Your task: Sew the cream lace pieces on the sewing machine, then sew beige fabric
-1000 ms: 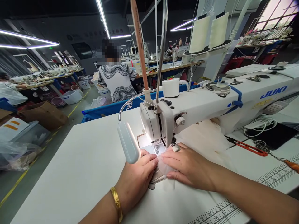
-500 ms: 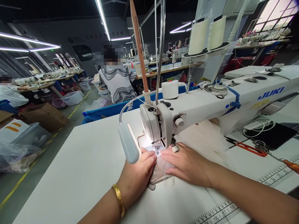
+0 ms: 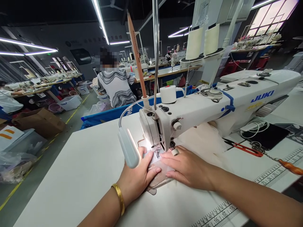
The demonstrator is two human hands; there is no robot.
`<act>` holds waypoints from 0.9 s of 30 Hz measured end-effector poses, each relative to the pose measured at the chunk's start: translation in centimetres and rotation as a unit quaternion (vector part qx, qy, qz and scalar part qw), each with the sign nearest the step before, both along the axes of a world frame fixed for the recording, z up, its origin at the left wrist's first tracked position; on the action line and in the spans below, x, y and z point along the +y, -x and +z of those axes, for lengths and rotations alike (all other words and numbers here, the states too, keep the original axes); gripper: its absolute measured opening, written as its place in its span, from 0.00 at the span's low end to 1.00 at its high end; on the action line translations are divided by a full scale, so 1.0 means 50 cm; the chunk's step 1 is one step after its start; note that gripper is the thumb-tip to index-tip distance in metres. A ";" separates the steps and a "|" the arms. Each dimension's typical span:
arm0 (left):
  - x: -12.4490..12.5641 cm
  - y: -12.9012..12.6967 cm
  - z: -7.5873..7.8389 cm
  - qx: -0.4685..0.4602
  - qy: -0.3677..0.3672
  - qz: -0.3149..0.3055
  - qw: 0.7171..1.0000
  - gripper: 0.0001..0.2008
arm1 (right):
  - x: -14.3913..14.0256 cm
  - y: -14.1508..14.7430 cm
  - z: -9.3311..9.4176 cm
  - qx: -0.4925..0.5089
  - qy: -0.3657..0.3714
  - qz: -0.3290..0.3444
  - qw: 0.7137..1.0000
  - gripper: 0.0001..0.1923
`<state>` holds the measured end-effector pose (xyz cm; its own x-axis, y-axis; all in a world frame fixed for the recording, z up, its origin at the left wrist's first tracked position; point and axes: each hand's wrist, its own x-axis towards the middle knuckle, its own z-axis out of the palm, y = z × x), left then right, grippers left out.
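Both hands lie at the needle area of a white sewing machine, on either side of its lit presser foot. My left hand, a gold bangle on the wrist, has its thumb spread away from the fingers and resting on thin, sheer pale fabric. Partly behind the lamp head, its fingertips are hard to see. My right hand lies with fingers stretched out flat on the fabric, the tips just right of the foot. Under the sheer layer in front of the foot shows the machine's plate.
A gooseneck lamp hangs close over my left hand. Red-handled thread snips, a black flat device and a coiled white cable lie at the right. A ruler strip marks the near table edge. A person sits ahead.
My left thumb has spread away from its fingers and come down on the fabric nearer me. My right hand keeps nearly the same place. The whole view has shifted slightly.
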<state>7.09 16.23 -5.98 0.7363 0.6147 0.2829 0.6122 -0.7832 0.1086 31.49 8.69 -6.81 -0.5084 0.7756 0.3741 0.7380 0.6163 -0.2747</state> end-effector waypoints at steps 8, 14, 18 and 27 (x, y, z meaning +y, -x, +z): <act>-0.062 -0.001 0.037 -0.012 0.003 -0.085 0.996 0.07 | -0.004 0.003 0.005 0.059 -0.054 0.046 0.996 0.12; -0.068 0.002 0.024 -0.020 0.057 -0.100 0.993 0.01 | -0.002 0.014 0.003 0.004 -0.009 0.036 0.999 0.10; -0.058 0.008 0.013 -0.019 0.030 -0.075 0.997 0.08 | -0.001 0.012 0.006 -0.044 0.027 0.016 0.999 0.08; -0.061 -0.003 0.013 -0.054 0.040 -0.133 0.989 0.10 | -0.007 0.009 0.004 -0.057 0.008 0.012 0.998 0.09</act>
<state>7.24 13.20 -5.32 0.8435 0.4260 0.3271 0.3663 -0.9017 0.2296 31.04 8.35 -6.60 -0.5663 0.7679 0.2995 0.7497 0.6309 -0.2000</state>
